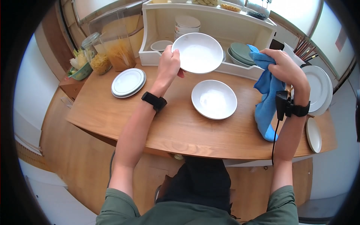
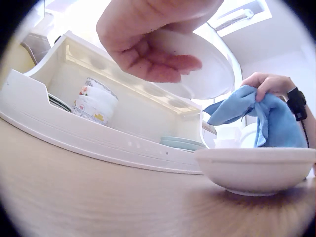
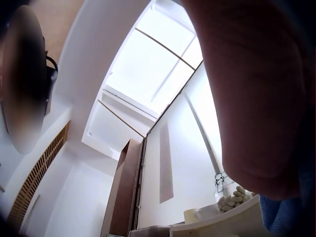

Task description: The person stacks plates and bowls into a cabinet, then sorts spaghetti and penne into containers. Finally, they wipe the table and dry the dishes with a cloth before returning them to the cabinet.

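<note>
My left hand [image 1: 169, 67] grips the left edge of a shallow white bowl [image 1: 198, 52], thumb at the rim and fingers beneath. The bowl is held up off the table, its inside tilted toward me. In the left wrist view the fingers [image 2: 153, 69] curl against its underside. To the right, my right hand [image 1: 287, 67] holds a bunched blue cloth [image 1: 266, 90], which hangs down to the tabletop. Between the two arms another shallow white bowl [image 1: 214, 98] sits on the wooden table [image 1: 176, 131]. Only the wrist and a bit of cloth [image 3: 279, 215] show in the right wrist view.
Behind stands a white shelf [image 1: 240, 71] with stacked bowls [image 1: 186, 26] and green plates [image 1: 242, 52]. Small white plates [image 1: 128, 82] lie at the left. Large white plates [image 1: 315, 88] and an oval dish [image 1: 314, 135] are at the right edge. Pasta containers [image 1: 118, 54] stand back left.
</note>
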